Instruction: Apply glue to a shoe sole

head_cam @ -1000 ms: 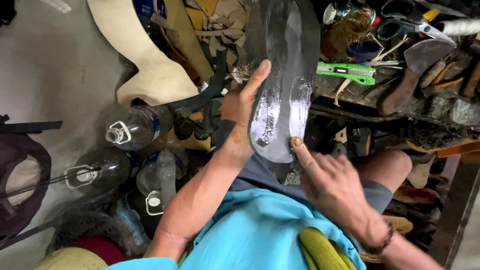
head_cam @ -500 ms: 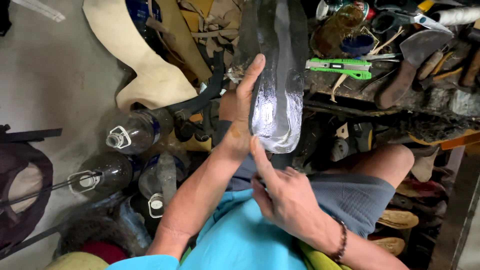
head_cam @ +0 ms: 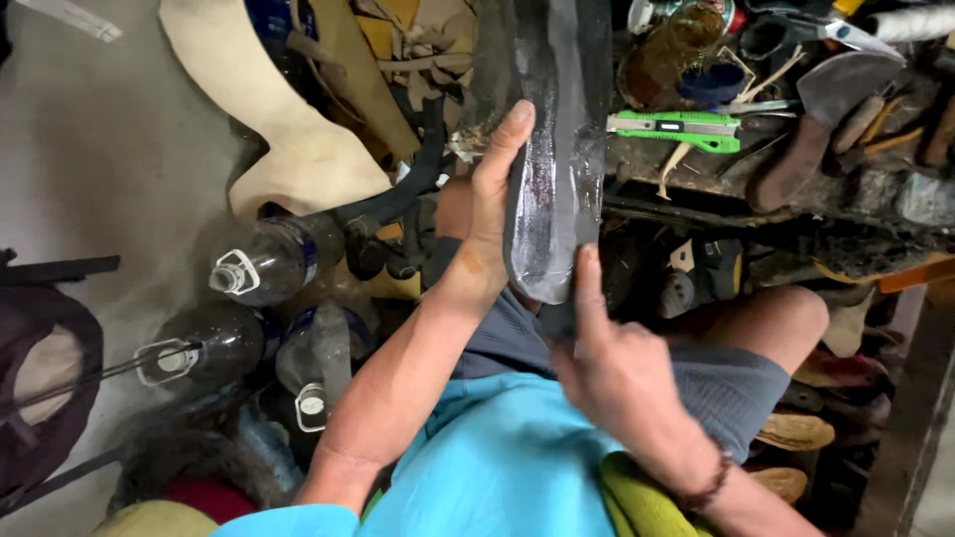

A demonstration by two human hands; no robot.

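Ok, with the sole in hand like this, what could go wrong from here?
The wet-looking coating on the dark sole could smear onto skin, since the right hand has a finger pressed on it. The left hand holds the sole only along one edge, so it might slip. The green utility knife lies close by on the crowded bench, where a reaching hand could catch it.

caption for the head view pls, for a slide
Left hand steadies a glossy dark shoe sole while the right hand presses its near end.
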